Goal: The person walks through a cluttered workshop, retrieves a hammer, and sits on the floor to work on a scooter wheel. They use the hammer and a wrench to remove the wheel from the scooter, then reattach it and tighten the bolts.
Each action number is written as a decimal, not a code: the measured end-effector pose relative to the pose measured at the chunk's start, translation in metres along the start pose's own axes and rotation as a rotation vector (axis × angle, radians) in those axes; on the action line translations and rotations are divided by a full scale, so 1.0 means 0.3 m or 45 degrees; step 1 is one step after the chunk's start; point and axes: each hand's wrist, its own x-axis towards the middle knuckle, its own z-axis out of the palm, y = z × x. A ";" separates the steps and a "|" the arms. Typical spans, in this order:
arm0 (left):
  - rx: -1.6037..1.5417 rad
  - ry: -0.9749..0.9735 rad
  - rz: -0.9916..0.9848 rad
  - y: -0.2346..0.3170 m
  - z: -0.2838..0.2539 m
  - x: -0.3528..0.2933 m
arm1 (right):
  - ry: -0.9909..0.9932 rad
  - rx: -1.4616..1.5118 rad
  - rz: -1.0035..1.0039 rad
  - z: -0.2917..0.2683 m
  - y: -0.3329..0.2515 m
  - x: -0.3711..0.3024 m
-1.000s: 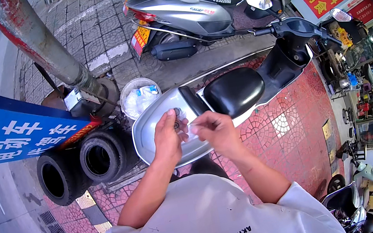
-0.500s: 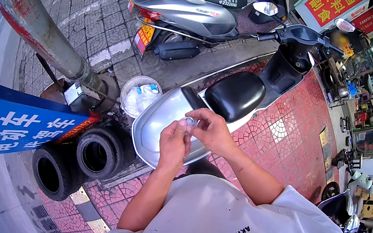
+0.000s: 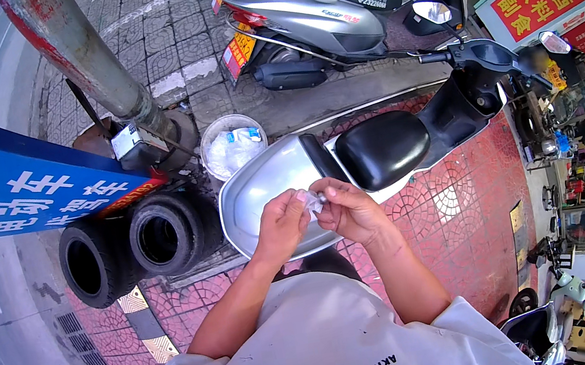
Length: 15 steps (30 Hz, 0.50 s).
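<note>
From where I stood, twelve o'clock being straight ahead of the person, a clear plastic bag [image 3: 314, 202] and a small round part [image 3: 323, 197] were held above the silver tail [image 3: 256, 196] of a scooter. The left hand [image 3: 282, 224] and right hand [image 3: 353, 212] met there, presumably because so small and limp a load needed steadying from both sides. The raised position probably kept it near the eyes.

The bag lay at about two o'clock from the left fingers, touching the tips; these were pinched together on its edge with almost no gap. The part sat at ten o'clock from the right hand's centre, between thumb and forefinger, closed to its width. Whether it was inside the bag, I could not tell.

A bucket [image 3: 204, 155] stood near ten o'clock, tyres [image 3: 184, 235] at nine, and the black seat [image 3: 385, 155] at two.
</note>
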 end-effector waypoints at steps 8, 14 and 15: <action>0.872 0.767 0.218 -0.082 -0.646 0.656 | 0.639 -0.137 -0.034 -0.138 0.039 -0.112; 1.594 0.869 -0.225 -0.245 -1.112 1.082 | 1.258 -0.035 -0.090 -0.345 0.180 -0.457; 1.634 0.957 -0.353 -0.243 -1.152 1.110 | 1.321 -0.002 -0.057 -0.390 0.220 -0.508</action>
